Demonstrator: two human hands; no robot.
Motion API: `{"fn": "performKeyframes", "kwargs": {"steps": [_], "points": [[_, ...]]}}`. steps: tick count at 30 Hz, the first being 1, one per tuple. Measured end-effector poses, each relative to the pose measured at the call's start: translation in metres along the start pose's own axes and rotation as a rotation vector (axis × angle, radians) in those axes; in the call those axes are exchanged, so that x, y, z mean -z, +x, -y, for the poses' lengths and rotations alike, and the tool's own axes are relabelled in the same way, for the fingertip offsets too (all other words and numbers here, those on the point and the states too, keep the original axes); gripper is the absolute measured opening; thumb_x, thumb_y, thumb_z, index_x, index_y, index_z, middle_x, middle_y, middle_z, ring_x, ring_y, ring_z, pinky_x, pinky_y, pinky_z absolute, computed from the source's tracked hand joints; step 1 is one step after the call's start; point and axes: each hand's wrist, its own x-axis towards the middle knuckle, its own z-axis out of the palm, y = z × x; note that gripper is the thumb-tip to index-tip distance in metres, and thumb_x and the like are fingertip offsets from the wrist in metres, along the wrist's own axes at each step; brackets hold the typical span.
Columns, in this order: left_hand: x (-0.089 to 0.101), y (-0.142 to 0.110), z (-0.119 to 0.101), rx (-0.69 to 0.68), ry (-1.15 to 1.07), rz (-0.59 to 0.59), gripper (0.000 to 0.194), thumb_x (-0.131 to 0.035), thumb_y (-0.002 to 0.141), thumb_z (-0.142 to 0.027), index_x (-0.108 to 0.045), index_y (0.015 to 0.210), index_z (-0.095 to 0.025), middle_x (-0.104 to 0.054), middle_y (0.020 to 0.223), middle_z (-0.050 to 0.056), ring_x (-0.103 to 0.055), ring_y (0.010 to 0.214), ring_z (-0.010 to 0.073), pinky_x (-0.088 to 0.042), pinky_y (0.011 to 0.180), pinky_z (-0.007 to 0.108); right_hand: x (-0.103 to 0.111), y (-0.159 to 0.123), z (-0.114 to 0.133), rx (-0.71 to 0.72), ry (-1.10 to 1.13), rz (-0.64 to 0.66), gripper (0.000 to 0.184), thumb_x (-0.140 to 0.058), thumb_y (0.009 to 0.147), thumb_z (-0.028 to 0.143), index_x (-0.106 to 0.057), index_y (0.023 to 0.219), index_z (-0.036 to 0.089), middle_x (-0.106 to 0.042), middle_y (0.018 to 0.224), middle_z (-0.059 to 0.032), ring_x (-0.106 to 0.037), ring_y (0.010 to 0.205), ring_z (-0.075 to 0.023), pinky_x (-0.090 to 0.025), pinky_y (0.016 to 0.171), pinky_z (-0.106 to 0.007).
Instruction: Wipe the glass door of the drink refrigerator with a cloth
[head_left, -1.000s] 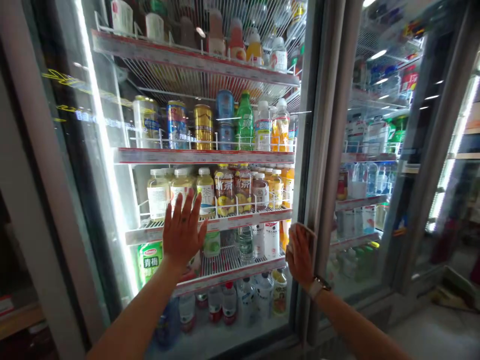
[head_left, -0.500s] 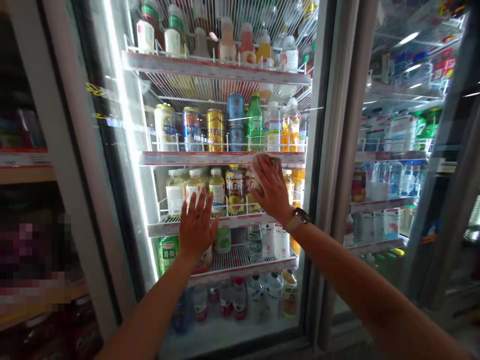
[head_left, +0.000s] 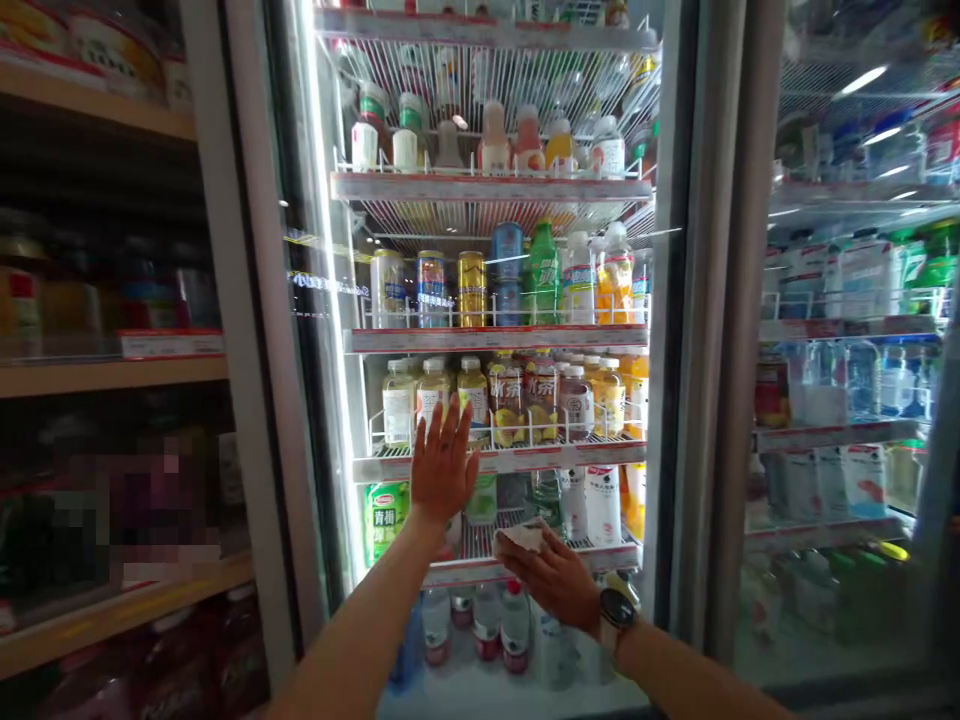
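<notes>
Some light brown shelves (head_left: 127,372) stand at the left side of the frame. Left of the middle, a green bag (head_left: 386,525) sits low behind the fridge's glass door (head_left: 517,492). Just right of the bag, the left hand (head_left: 444,470) is spread flat, fingers up, at the glass. In the lower middle, a white cloth (head_left: 523,538) is in the right hand (head_left: 551,575), its fingers close together over it. A round watch (head_left: 617,607) is on that wrist. Right of it runs a gray door frame (head_left: 716,400).

Right hand (head_left: 553,578) holding white cloth (head_left: 523,538) at glass door (head_left: 672,420); left hand (head_left: 442,467) spread; shelved bottles (head_left: 507,400) behind.
</notes>
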Motion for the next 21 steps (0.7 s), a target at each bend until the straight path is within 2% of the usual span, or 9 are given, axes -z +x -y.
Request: {"fn": "performKeyframes", "kwargs": {"steps": [3, 5, 7, 10, 12, 14, 16, 18, 21], "points": [[-0.001, -0.002, 0.0, 0.009, -0.081, -0.009, 0.068, -0.043, 0.098, -0.027, -0.014, 0.158, -0.017, -0.025, 0.162, 0.01, -0.014, 0.153, 0.025, -0.016, 0.125, 0.045, 0.014, 0.042, -0.025, -0.001, -0.028, -0.014, 0.053, -0.042, 0.094, 0.008, -0.047, 0.145, 0.019, -0.052, 0.149, -0.0077, -0.063, 0.108, -0.0179, -0.043, 0.109, -0.042], [0.003, -0.003, 0.001, 0.019, -0.179, -0.027, 0.066, -0.039, 0.1, -0.027, -0.01, 0.159, -0.017, -0.025, 0.163, 0.011, -0.017, 0.152, 0.0238, -0.021, 0.123, 0.044, 0.032, 0.098, -0.054, -0.089, -0.048, -0.072, 0.055, -0.044, 0.095, 0.012, -0.041, 0.15, 0.017, -0.047, 0.152, -0.0105, -0.051, 0.131, -0.0229, -0.037, 0.114, -0.048], [0.012, -0.003, 0.007, 0.021, -0.278, -0.029, 0.066, -0.035, 0.101, -0.028, -0.006, 0.159, -0.018, -0.022, 0.163, 0.011, -0.021, 0.152, 0.0224, -0.027, 0.122, 0.043, 0.051, 0.161, -0.083, -0.171, -0.05, -0.142, 0.056, -0.043, 0.098, 0.015, -0.035, 0.153, 0.018, -0.04, 0.157, -0.0107, -0.039, 0.142, -0.024, -0.03, 0.12, -0.051], [0.033, -0.005, 0.03, 0.062, -0.3, -0.023, 0.066, -0.035, 0.101, -0.032, -0.004, 0.159, -0.022, -0.019, 0.165, 0.01, -0.02, 0.152, 0.0223, -0.028, 0.121, 0.044, 0.07, 0.24, -0.111, -0.241, -0.031, -0.259, 0.056, -0.039, 0.1, 0.017, -0.031, 0.155, 0.017, -0.037, 0.158, -0.01, -0.029, 0.148, -0.024, -0.02, 0.124, -0.051], [0.047, -0.01, 0.058, 0.165, -0.202, -0.06, 0.067, -0.037, 0.101, -0.033, -0.006, 0.159, -0.023, -0.017, 0.165, 0.009, -0.017, 0.152, 0.0242, -0.022, 0.123, 0.047, 0.073, 0.268, -0.112, -0.258, -0.013, -0.305, 0.056, -0.039, 0.1, 0.017, -0.03, 0.155, 0.015, -0.037, 0.158, -0.0104, -0.027, 0.149, -0.0249, -0.017, 0.125, -0.052], [0.057, -0.018, 0.089, 0.27, -0.075, -0.078, 0.067, -0.038, 0.101, -0.034, -0.007, 0.159, -0.022, -0.014, 0.165, 0.01, -0.013, 0.153, 0.0266, -0.016, 0.124, 0.05, 0.067, 0.276, -0.096, -0.224, 0.012, -0.298, 0.056, -0.04, 0.099, 0.017, -0.031, 0.154, 0.013, -0.037, 0.158, -0.011, -0.028, 0.148, -0.0255, -0.017, 0.126, -0.052], [0.062, -0.028, 0.117, 0.301, 0.017, -0.044, 0.067, -0.037, 0.101, -0.037, -0.007, 0.159, -0.021, -0.012, 0.165, 0.011, -0.011, 0.153, 0.0282, -0.013, 0.124, 0.052, 0.053, 0.266, -0.068, -0.13, 0.044, -0.245, 0.057, -0.04, 0.098, 0.014, -0.032, 0.154, 0.012, -0.038, 0.158, -0.011, -0.03, 0.147, -0.0252, -0.019, 0.125, -0.053], [0.061, -0.038, 0.136, 0.269, 0.064, 0.003, 0.068, -0.037, 0.101, -0.038, -0.007, 0.159, -0.02, -0.011, 0.165, 0.012, -0.01, 0.153, 0.0289, -0.014, 0.124, 0.053, 0.034, 0.243, -0.034, -0.004, 0.073, -0.167, 0.058, -0.042, 0.095, 0.01, -0.034, 0.153, 0.012, -0.04, 0.157, -0.0103, -0.035, 0.144, -0.0254, -0.023, 0.124, -0.052], [0.057, -0.049, 0.145, 0.228, 0.092, 0.011, 0.068, -0.037, 0.101, -0.038, -0.008, 0.159, -0.02, -0.012, 0.165, 0.012, -0.01, 0.153, 0.0285, -0.014, 0.124, 0.052, 0.0, 0.196, 0.017, 0.16, 0.119, -0.048, 0.06, -0.047, 0.092, 0.01, -0.036, 0.151, 0.009, -0.041, 0.156, -0.011, -0.045, 0.135, -0.0258, -0.033, 0.12, -0.048]]}}
